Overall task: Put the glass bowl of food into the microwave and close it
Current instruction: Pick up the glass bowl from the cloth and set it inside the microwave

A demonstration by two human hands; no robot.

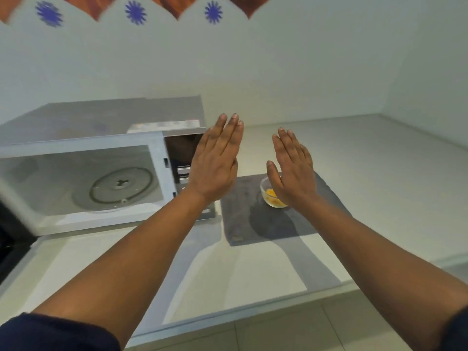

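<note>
Flanking one glass bowl (271, 193), two flat hands (215, 163)

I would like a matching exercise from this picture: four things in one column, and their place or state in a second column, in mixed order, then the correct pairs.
Things:
1. glass bowl
2. microwave
3. turntable plate
4. left hand

Place or state:
A. inside the oven cavity, nothing on it
B. on the grey cloth, yellow food inside
C. flat and open, holding nothing
D. door open, on the counter

Pairs: 1-B, 2-D, 3-A, 4-C
</note>
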